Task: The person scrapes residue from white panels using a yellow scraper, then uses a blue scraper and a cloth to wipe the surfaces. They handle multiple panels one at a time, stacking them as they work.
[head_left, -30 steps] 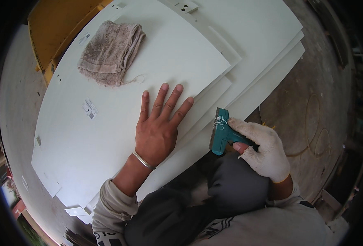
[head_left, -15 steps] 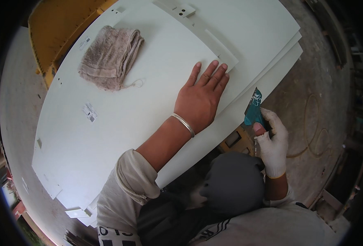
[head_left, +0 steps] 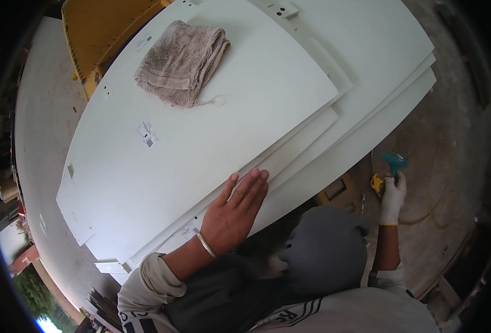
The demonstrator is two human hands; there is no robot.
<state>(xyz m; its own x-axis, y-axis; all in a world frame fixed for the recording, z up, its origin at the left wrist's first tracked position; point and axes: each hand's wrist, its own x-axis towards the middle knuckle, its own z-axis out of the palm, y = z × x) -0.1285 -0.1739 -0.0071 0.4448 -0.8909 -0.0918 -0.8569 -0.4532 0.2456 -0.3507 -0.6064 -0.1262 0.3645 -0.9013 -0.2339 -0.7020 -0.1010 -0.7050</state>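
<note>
My bare left hand [head_left: 231,213], a bracelet at its wrist, lies over the near edge of the stacked white panels [head_left: 240,127]. Its fingers are stretched out with nothing held. Out past the stack's right side, my right hand [head_left: 392,202] wears a white glove with the fingertips bare. It is closed on a teal tool with a wide head [head_left: 394,161], whose exact kind I cannot make out. Close by the glove is a small yellow object [head_left: 376,185], partly hidden. A folded, worn brownish towel [head_left: 181,64] rests on the top panel.
Printed labels [head_left: 147,134] are stuck on the top panel. The panels lie staggered, their edges stepping out to the right. A yellow metal structure [head_left: 98,30] stands behind at the upper left. On the concrete floor to the right lies a curled hose [head_left: 439,208].
My left hand has drawn back toward me along the panels to their near edge. My right hand has moved outward to the right, turning the teal tool. The whole view has shifted.
</note>
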